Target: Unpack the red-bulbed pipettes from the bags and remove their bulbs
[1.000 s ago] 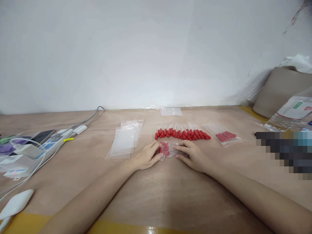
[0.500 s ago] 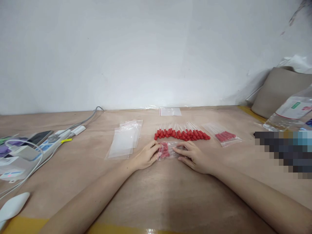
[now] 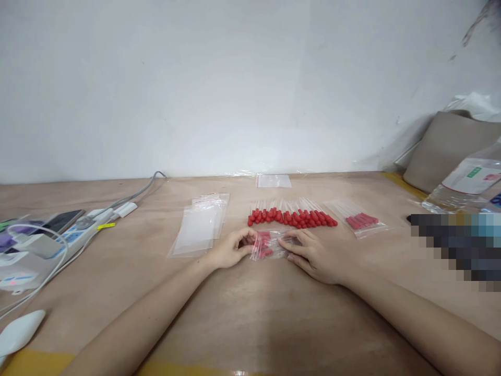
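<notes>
A small clear zip bag (image 3: pixel 276 250) with red-tipped sticks in it lies on the table before me, its plastic creased. My left hand (image 3: pixel 234 247) pinches the bag's left end between curled fingers and thumb, beside the red tips. On the bag's right part rest the fingers of my right hand (image 3: pixel 313 256), stretched out and apart. Just beyond both hands lies a row of loose white sticks with red rounded tips (image 3: pixel 293 216), tips towards me. Right of it is another clear bag (image 3: pixel 362 222) holding several of these sticks.
Flat plastic bags (image 3: pixel 195 227) lie overlapped on the left, with one more bag (image 3: pixel 274 181) by the wall. Far left are a power strip (image 3: pixel 80 237) with cables, a phone (image 3: pixel 64 222) and a white spoon-like object (image 3: pixel 21 331). A water bottle (image 3: pixel 465 180) and a grey-brown container (image 3: pixel 446 149) stand right.
My left fingers have shifted and curled at the bag's left end. The red tips inside now lie differently under more creased plastic. My right hand has barely moved.
</notes>
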The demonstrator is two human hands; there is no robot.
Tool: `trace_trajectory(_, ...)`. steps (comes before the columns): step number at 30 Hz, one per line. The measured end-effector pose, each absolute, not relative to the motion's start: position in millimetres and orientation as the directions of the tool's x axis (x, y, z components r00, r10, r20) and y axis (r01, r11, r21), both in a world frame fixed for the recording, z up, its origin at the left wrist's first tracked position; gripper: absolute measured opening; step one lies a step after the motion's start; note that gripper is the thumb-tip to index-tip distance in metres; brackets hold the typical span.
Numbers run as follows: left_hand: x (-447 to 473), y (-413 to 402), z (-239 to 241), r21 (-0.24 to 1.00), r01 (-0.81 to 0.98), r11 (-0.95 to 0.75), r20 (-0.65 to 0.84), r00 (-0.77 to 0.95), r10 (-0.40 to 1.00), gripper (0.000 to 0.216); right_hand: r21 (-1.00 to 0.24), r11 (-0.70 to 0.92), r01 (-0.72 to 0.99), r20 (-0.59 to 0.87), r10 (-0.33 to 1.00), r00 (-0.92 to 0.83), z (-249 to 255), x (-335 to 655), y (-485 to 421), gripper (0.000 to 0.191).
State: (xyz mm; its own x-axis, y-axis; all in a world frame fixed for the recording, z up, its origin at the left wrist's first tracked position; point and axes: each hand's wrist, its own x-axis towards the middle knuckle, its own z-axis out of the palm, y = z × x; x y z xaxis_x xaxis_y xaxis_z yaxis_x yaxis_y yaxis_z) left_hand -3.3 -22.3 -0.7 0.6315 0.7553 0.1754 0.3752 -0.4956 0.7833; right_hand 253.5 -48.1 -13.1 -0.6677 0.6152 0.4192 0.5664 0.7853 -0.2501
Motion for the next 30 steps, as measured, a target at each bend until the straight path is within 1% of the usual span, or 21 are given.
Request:
trace_trajectory(3,-6,-24,3,0.751,0.371,-0.546,0.227,0.632,0.741,0.017,-0.237,0.774,0.587,0.405,0.628,-0.664,-12,253,-49,0.041)
trace_trajectory(8,-3,-30,10,0.644,0.417,-0.641,0.222,0.700,0.679,0.025,-0.204,0.764,0.612,0.408,0.635,-0.656,-11,252,-51,0.040)
trace_trajectory(11,4,-34,12,0.592,0.464,-0.659,0.239,0.680,0.693,0.021,-0.187,0.762,0.620,0.409,0.634,-0.656,-10,251,-52,0.041)
trace_trajectory(13,7,-37,13,0.602,0.480,-0.639,0.241,0.653,0.718,0.015,-0.188,0.758,0.625,0.411,0.639,-0.651,-10,251,-52,0.041)
trace_trajectory(15,7,-37,13,0.641,0.468,-0.608,0.223,0.645,0.731,0.011,-0.202,0.753,0.627,0.414,0.646,-0.642,-11,251,-52,0.042)
trace_trajectory(19,-3,-28,9,0.743,0.378,-0.552,0.202,0.660,0.723,0.012,-0.239,0.746,0.621,0.389,0.660,-0.643,-12,252,-52,0.044)
trace_trajectory(22,-13,-20,6,0.799,0.313,-0.514,0.205,0.662,0.721,0.014,-0.242,0.740,0.628,0.356,0.670,-0.652,-11,252,-51,0.043)
trace_trajectory(25,-21,-15,7,0.803,0.316,-0.505,0.202,0.652,0.730,0.016,-0.244,0.741,0.626,0.343,0.669,-0.659,-10,252,-51,0.042)
trace_trajectory(30,-47,-6,27,0.789,0.417,-0.451,0.138,0.595,0.791,0.017,-0.256,0.738,0.625,0.333,0.674,-0.660,-8,257,-53,0.040)
